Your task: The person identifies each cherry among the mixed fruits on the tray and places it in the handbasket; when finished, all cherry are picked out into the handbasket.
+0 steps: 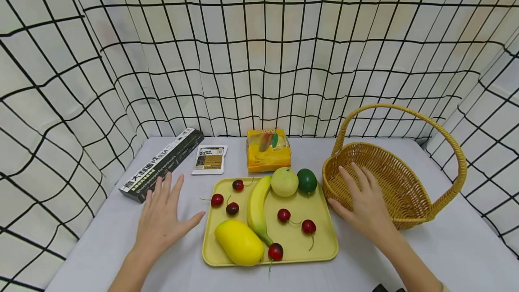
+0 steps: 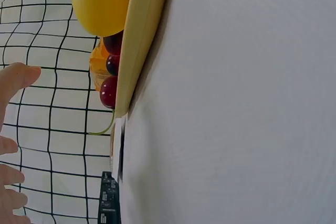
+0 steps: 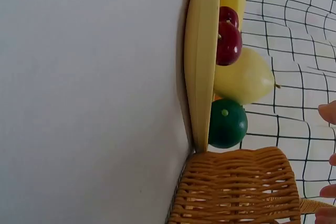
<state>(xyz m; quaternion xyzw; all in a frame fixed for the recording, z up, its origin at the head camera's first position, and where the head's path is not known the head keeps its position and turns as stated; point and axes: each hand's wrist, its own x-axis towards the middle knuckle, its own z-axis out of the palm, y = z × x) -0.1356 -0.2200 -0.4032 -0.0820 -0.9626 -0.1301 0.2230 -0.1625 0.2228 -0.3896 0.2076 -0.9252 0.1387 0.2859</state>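
My left hand (image 1: 162, 220) hovers left of the yellow tray (image 1: 300, 256), fingers spread and holding nothing. On the right my right hand (image 1: 365, 202), also spread and holding nothing, overlaps the near left side of the wicker basket (image 1: 409, 220) in the head view. The tray bears a banana (image 1: 256, 206), a yellow mango (image 1: 239, 242), a pale green round fruit (image 1: 284, 182), a dark green round fruit (image 1: 307, 181) and several cherries (image 1: 308, 226). In the right wrist view the dark green fruit (image 3: 228, 123) sits close to the basket's woven wall (image 3: 236, 187).
Behind the tray stands a yellow package (image 1: 268, 152) with a mango picture. A small white-edged sachet (image 1: 209, 160) and a long black pasta box (image 1: 162, 166) lie at the back left. White cloth walls with a black grid (image 1: 263, 57) enclose the table. The basket's tall handle (image 1: 458, 161) arches upward.
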